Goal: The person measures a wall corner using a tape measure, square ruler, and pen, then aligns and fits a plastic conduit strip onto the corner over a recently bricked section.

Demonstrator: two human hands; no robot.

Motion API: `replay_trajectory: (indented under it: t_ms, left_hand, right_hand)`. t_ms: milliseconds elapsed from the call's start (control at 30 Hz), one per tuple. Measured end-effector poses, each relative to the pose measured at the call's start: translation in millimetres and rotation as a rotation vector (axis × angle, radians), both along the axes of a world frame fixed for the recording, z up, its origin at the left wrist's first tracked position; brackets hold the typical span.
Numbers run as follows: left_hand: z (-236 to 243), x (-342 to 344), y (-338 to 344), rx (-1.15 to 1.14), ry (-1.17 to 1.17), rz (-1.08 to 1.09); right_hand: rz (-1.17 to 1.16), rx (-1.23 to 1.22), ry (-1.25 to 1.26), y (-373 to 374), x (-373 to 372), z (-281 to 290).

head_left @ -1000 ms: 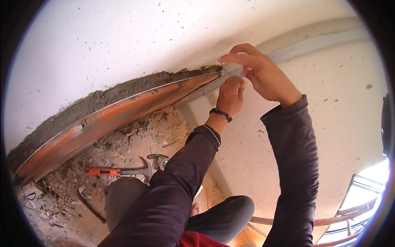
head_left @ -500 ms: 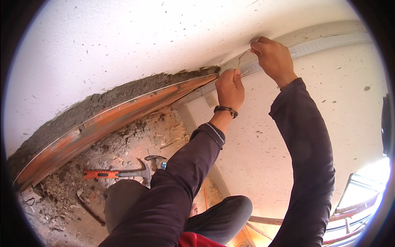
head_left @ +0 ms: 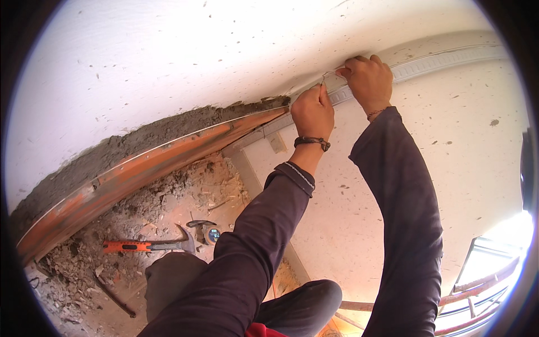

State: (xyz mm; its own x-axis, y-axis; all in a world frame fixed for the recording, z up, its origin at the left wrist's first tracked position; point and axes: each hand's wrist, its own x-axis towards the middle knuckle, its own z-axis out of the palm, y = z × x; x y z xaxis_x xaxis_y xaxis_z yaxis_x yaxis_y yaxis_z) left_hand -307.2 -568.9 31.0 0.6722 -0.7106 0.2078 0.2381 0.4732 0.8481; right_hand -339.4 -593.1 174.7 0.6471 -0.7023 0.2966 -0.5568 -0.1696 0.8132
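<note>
- We have a white, speckled wall point(head_left: 168, 62) spreading across the upper part of our view.
- Below it lies our floor point(head_left: 174, 196), strewn with rubble.
- We see a long orange board point(head_left: 140, 163) slanting up toward our hands, a thin white line along its upper edge.
- Dark grey mortar point(head_left: 146, 132) runs between the board and the wall.
- A pale ridged strip point(head_left: 432, 66) passes behind our hands to the upper right.
- Our orange-handled hammer point(head_left: 147, 246) lies on the floor beside our knee.
- Our left hand point(head_left: 314, 115) is closed nearly to a fist, thumb and forefinger pinching a thin wire.
- Our right hand point(head_left: 369, 83), fingers curled, pinches the wire's other end.
- A round tape measure point(head_left: 212, 235) sits just beside the hammer's head.
- We wear a dark bracelet point(head_left: 311, 143) on the left wrist.
- The wire point(head_left: 325, 74), bent, bridges our two hands near the wall.
</note>
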Motion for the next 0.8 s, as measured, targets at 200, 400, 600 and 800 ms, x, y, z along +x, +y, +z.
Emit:
replay_trajectory:
  t_ms: [200,400,600,800]
  left_hand:
    - [1,1,-10,0.031,-0.130,0.015]
    - [1,0,-10,-0.012,-0.180,0.003]
    - [-3,-4,-1,-0.045,-0.232,0.012]
    - [-4,-3,3,-0.107,-0.268,-0.010]
  right_hand:
    - [0.061,-0.027,-0.294,19,3,10]
    - [0.117,0.012,-0.485,41,-17,11]
    - [-0.011,0.017,-0.587,61,-34,-1]
    - [0.005,0.044,-0.656,64,-45,-12]
